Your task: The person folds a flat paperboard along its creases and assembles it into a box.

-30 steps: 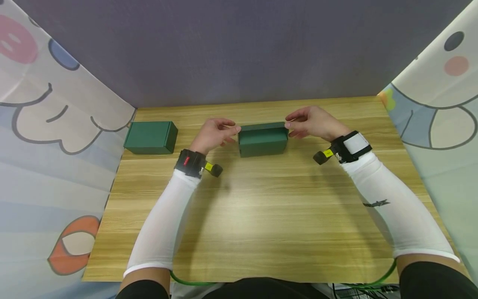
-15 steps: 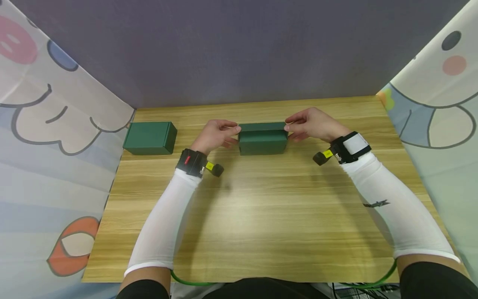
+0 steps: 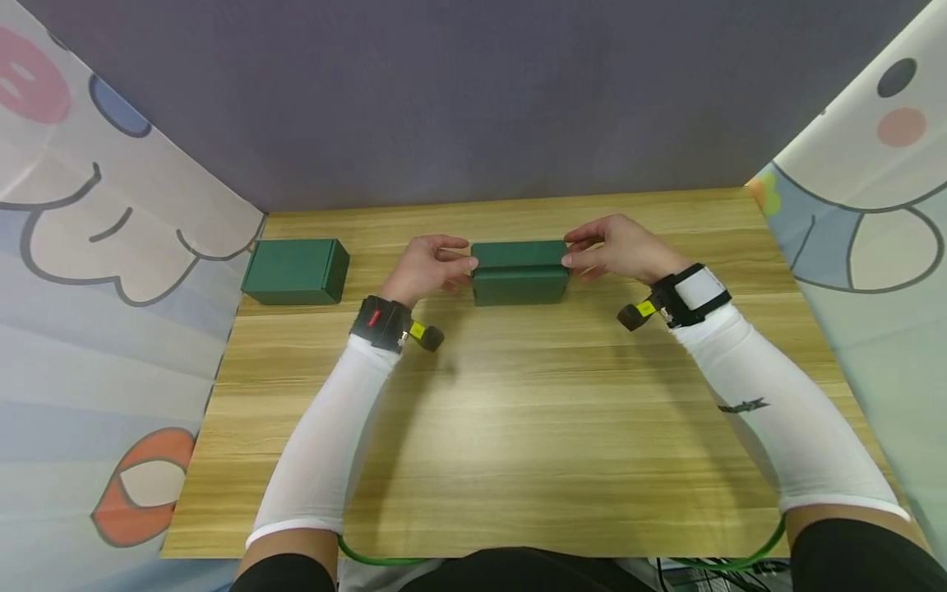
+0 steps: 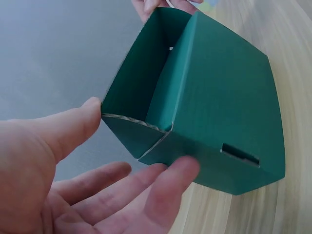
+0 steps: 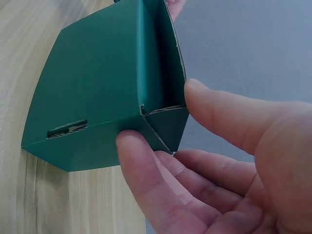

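Note:
A green cardboard box (image 3: 520, 289) stands at the middle back of the table, its lid (image 3: 518, 253) partly raised. My left hand (image 3: 429, 267) holds the lid's left end, and my right hand (image 3: 617, 249) holds its right end. In the left wrist view the thumb (image 4: 80, 124) is at the lid's corner, with the other fingers along the box's side wall below. The right wrist view has the same hold mirrored, thumb (image 5: 219, 109) at the corner and a fingertip on the side wall. A gap shows between lid and box body. A small slot (image 4: 240, 155) marks the side wall.
Another green box (image 3: 294, 271), closed, sits at the table's back left. Behind the wooden table (image 3: 503, 427) rises a grey panel (image 3: 503, 107). Cartoon-printed curtains (image 3: 133, 329) hang on both sides. A green cable (image 3: 385, 561) runs along the front edge.
The lid of the middle box has tipped forward and down, showing more of its top face, and both thumbs have come down slightly with it. The other box stays in place.

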Demonstrator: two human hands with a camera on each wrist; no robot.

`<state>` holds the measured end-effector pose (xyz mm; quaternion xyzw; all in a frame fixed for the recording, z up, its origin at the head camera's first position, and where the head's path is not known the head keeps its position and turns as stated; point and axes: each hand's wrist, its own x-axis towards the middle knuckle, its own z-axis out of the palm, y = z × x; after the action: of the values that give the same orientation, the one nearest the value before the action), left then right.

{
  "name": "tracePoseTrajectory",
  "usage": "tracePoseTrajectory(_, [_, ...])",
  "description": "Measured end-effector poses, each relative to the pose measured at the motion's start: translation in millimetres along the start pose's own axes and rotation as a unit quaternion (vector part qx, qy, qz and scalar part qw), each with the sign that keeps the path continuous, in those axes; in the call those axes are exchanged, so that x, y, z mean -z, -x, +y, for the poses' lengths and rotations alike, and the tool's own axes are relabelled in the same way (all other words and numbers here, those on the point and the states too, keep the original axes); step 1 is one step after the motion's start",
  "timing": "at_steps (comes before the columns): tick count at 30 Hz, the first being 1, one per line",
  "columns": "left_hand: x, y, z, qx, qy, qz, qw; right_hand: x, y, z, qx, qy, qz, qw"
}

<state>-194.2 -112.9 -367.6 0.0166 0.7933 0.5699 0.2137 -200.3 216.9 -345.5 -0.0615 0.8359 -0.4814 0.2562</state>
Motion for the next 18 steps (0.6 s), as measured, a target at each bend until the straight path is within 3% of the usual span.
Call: tracePoseTrajectory(18, [-3.3, -1.5, -5.1, -0.015, -0.022, 0.02, 0.9994, -7.6, -1.4, 3.7, 0.006, 0.019, 0.016, 0.9997])
